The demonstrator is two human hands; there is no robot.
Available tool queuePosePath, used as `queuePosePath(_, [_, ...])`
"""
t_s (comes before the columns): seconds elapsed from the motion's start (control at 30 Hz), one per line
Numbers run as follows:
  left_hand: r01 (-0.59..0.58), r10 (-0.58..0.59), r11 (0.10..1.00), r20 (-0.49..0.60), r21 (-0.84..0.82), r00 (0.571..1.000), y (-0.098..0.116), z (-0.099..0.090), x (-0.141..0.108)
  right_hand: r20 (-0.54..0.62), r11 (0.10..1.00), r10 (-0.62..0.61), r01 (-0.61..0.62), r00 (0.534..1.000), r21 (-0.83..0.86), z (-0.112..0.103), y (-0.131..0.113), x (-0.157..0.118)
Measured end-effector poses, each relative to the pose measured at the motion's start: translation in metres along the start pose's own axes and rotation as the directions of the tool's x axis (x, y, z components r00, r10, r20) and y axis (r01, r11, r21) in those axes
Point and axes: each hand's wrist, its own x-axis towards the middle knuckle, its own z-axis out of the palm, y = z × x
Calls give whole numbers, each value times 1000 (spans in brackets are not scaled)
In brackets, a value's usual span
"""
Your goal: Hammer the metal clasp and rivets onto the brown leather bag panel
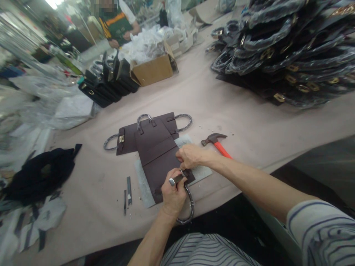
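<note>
left hand (173,194): closed around a metal tool (176,179) | right hand (191,156): fingers curled at the dark panel (159,147), contents indiscernible | dark panel: flat over the tabletop (97,181) | hammer (217,142): near the right hand

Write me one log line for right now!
left hand: holds metal tool | right hand: at brown bag piece | hammer: on table | dark bags: piled far right

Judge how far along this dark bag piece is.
Three far handles and the clasp look attached. In hand: beside the near handle, the left hand grips a metal tool, the right hand close by. Remaining, probably: finishing that spot; the hammer lies aside.
</note>
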Motion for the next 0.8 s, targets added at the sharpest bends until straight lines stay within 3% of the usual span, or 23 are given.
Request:
queuePosePath(0.1, [0,1,1000,6,-29,1000,-2,1,1,-156,993,106,-97,982,60,9,7,-16])
queuePosePath(0.17, [5,-5,998,8,-61,1000,-3,2,0,-277,974,224,-208,934,83,14,14,-34])
queuePosePath(0.27, [29,-27,993,17,-116,999,-3,2,-1,-433,916,388,-392,813,85,25,31,-72])
queuePosePath(0.37, [82,-79,983,26,-162,997,-2,3,0,-582,821,486,-569,652,48,42,50,-113])
queuePosePath(0.4, [101,-96,980,38,-172,995,-2,3,0,-576,793,506,-610,642,17,49,54,-125])
queuePosePath(0.5, [133,-116,972,98,-195,988,-2,2,1,-487,772,554,-636,675,-5,66,57,-147])
queuePosePath(0.57, [144,-121,967,119,-210,985,-3,2,2,-404,737,668,-631,625,243,68,52,-150])
queuePosePath(0.63, [157,-134,961,111,-228,985,-3,2,2,-263,601,784,-580,562,551,63,47,-148])
queuePosePath(0.67, [164,-143,958,104,-234,984,-2,2,2,-186,523,810,-542,556,658,59,45,-145])
queuePosePath(0.8, [177,-155,958,112,-224,982,0,3,3,37,359,732,-432,681,827,40,34,-137])
